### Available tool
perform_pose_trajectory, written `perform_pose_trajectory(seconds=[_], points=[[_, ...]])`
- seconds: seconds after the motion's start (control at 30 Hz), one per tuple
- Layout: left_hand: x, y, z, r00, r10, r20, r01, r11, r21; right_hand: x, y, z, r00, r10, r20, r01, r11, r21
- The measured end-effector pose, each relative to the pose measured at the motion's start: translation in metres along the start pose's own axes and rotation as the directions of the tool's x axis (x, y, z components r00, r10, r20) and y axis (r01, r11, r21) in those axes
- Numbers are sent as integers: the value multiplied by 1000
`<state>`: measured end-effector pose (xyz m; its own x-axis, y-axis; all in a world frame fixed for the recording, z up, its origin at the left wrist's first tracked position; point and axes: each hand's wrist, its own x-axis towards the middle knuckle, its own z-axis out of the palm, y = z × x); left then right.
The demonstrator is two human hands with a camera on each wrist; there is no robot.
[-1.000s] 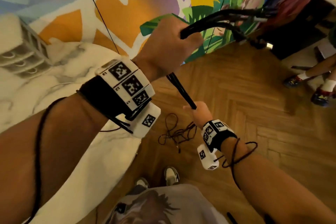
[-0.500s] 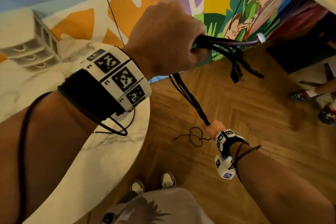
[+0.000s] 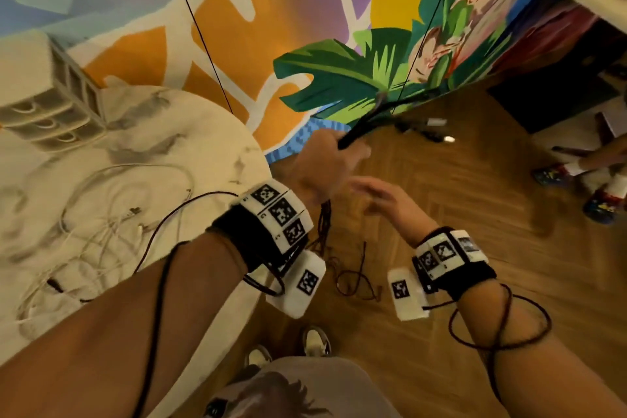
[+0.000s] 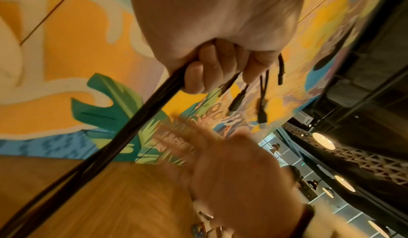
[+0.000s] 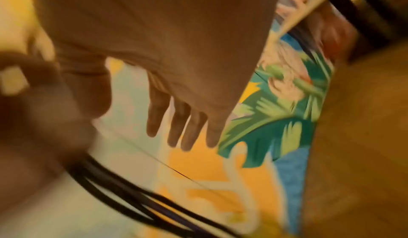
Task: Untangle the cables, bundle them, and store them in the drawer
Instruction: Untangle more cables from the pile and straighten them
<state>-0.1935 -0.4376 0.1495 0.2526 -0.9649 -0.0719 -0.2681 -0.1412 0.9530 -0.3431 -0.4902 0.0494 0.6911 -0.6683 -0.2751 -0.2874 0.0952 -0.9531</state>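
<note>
My left hand (image 3: 325,159) is held over the wooden floor beside the table and grips a bundle of black cables (image 3: 369,122). Their plug ends (image 3: 437,129) stick out to the right. In the left wrist view the fingers (image 4: 207,67) curl round the black cables (image 4: 154,105), and the connectors (image 4: 262,109) dangle past the fist. The loose tails drop to a tangle on the floor (image 3: 353,278). My right hand (image 3: 376,193) is blurred, just right of the left wrist, holding nothing. Its fingers (image 5: 183,124) are straight and spread, with the black cables (image 5: 123,194) below them.
A round marble table (image 3: 220,132) on the left carries a heap of white cables (image 3: 101,214) and a small white drawer unit (image 3: 51,105) at its back. Another person's feet (image 3: 604,200) stand at the right. My own shoes (image 3: 315,343) are below.
My right hand let go of the cable strand it held taut low down and rose toward the left hand, now open. My left hand sank lower with the bundle.
</note>
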Motion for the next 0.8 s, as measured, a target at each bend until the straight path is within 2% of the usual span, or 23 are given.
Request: perform_pose_trajectory(seconds=[0.03,0.07,0.1,0.13,0.27,0.47,0.5,0.6,0.67,0.7,0.77,0.8], points=[[-3,-8,1,999,-27,39,27,1000,15,-1,-20,4,997,-79,17,74,974,215],[-6,-16,3,997,-43,65,42,999,20,0,-34,8,992,-123,35,98,907,410],[-10,-22,5,996,-49,75,48,999,14,0,-51,12,989,-135,58,82,836,542],[-13,-28,8,995,-47,85,48,999,-9,1,-64,16,989,-127,81,53,797,602],[-24,-41,13,981,-46,189,56,997,-48,10,-91,37,998,-42,53,0,787,617],[-33,-54,-1,967,-155,200,178,979,-102,23,-101,61,998,-58,13,40,820,571],[-36,-56,-5,962,-160,222,178,982,-62,24,-100,65,999,-54,-4,47,826,562],[-39,-69,-24,945,-191,265,140,970,200,27,-96,72,999,-32,-26,41,839,543],[-30,-75,-47,952,-205,225,122,934,335,25,-93,76,1000,-16,-24,25,886,463],[-24,-73,-60,961,-206,183,134,929,345,24,-92,78,1000,-13,-19,19,927,376],[-13,-58,-79,986,-153,57,140,972,188,22,-87,85,1000,-7,2,6,977,212],[-11,-47,-84,995,-97,-7,97,991,92,21,-86,91,1000,-10,17,7,989,150]])
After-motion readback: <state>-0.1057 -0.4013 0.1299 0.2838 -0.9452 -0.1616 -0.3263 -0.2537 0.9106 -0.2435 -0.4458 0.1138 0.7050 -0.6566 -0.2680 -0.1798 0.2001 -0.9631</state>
